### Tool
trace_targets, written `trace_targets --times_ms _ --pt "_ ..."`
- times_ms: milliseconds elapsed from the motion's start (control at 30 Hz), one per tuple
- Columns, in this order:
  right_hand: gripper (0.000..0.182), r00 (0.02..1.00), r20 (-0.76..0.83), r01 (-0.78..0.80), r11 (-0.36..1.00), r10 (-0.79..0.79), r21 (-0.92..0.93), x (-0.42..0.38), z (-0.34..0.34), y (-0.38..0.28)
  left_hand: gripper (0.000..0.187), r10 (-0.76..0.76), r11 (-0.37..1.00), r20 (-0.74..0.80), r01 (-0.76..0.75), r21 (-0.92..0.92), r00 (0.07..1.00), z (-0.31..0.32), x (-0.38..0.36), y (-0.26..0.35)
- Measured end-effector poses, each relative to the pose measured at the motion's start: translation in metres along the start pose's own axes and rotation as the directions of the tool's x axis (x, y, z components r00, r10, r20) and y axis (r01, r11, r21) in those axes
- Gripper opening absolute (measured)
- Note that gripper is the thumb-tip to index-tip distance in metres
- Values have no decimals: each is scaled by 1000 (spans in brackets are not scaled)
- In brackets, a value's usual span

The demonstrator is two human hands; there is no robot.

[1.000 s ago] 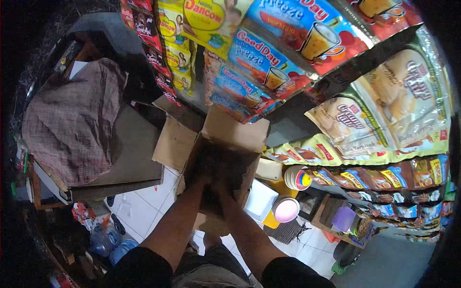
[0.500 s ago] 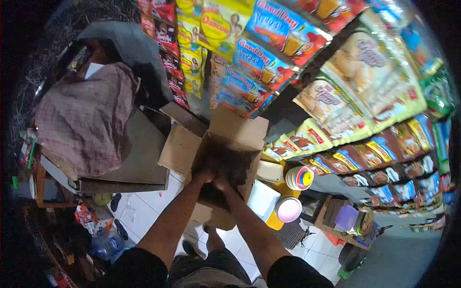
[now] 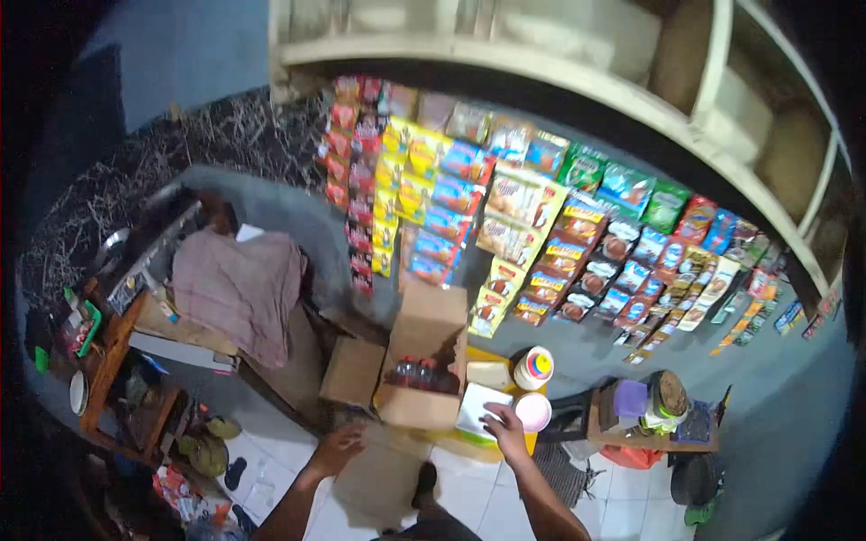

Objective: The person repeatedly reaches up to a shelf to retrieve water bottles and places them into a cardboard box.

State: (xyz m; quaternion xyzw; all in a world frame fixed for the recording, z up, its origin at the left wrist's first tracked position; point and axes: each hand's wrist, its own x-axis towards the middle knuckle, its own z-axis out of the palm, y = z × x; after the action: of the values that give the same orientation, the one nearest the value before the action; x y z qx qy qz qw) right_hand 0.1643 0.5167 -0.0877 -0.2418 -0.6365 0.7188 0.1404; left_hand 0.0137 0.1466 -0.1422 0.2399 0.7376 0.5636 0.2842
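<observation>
i had drawn back from inside the open carton, which left its bottles ungripped within, my left hand spread and empty near it, my right hand loosely parted at the white tray, whether touching i couldn't tell.

Cardboard box: flaps open, bottles inside. Left hand: fingers spread, apart from the box, near its lower left corner. Right hand: at the white container; contact cannot be confirmed. Pink-topped tub: just beside that container. Drink sachets hang in strips along the wall.
</observation>
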Motion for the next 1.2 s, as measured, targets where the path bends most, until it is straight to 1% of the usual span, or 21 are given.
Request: trace_targets --times_ms 33,67,133,200,233,300,400,433,467,600,667,700,733,800,833,867,933,967,1067,1100,1200 --pt "33 999 17 48 999 -48 -10 -4 -3 -7 43 43 999 -7 -43 8 999 -9 -9 14" --pt "33 995 35 98 995 -97 -22 -6 -4 -17 41 74 979 -74 -87 -186 995 -16 -30 39" --pt "34 986 23 163 986 -163 16 -12 3 -56 40 128 915 -135 -169 -366 983 -34 -53 70" --pt "35 921 95 384 921 -377 -69 -13 6 -93 42 6 989 -228 -40 -146 974 -52 -63 88" --pt "38 912 116 406 907 -394 -113 -21 11 -123 42 33 988 -227 -67 -141 973 -56 -65 103" --pt "38 876 135 479 868 -463 -133 -30 18 -171 42 228 969 -227 -244 -42 947 -67 -67 141" --pt "42 792 204 607 775 -575 -174 -36 15 -228 39 370 929 -265 -353 110 890 -69 -71 202" --pt "43 771 227 632 758 -595 -162 -41 15 -250 38 390 916 -252 -401 10 885 -74 -59 201" --pt "44 750 251 655 740 -612 -152 -47 14 -272 38 401 911 -247 -412 8 882 -73 -56 212" --pt "46 699 254 714 667 -668 -212 -82 10 -344 39 591 807 -217 -570 154 777 -77 -45 283" --pt "46 608 265 791 542 -749 -284 -79 -4 -363 38 642 757 -171 -582 298 747 -71 -47 327" --pt "48 602 258 787 508 -755 -349 -84 -7 -377 38 668 733 -166 -602 316 726 -69 -42 341" --pt "50 682 244 729 616 -689 -298 -88 -13 -389 38 674 728 -163 -609 314 721 -67 -39 356" --pt "50 618 260 769 504 -742 -393 -89 -23 -411 38 746 630 -111 -641 439 657 -63 -29 388" --pt "49 510 285 811 345 -811 -472 -87 -27 -423 38 758 616 -103 -655 438 645 -61 -24 403" --pt "50 545 251 797 402 -800 -450 -93 -28 -434 38 779 588 -97 -669 454 619 -60 -17 416" --pt "51 455 297 813 257 -839 -522 -91 -37 -458 38 862 463 -54 -739 490 504 -57 -3 443" --pt "50 454 290 811 256 -842 -526 -95 -37 -471 39 873 451 -65 -750 484 483 -55 3 455" --pt "50 358 314 792 107 -879 -602 -93 -44 -506 38 871 470 -111 -748 468 478 -48 20 490" --pt "51 308 331 802 55 -892 -595 -89 -45 -518 39 904 408 -103 -763 502 416 -48 28 501" --pt "50 267 318 780 10 -909 -626 -82 -40 -551 39 921 373 -107 -770 517 374 -42 41 535"
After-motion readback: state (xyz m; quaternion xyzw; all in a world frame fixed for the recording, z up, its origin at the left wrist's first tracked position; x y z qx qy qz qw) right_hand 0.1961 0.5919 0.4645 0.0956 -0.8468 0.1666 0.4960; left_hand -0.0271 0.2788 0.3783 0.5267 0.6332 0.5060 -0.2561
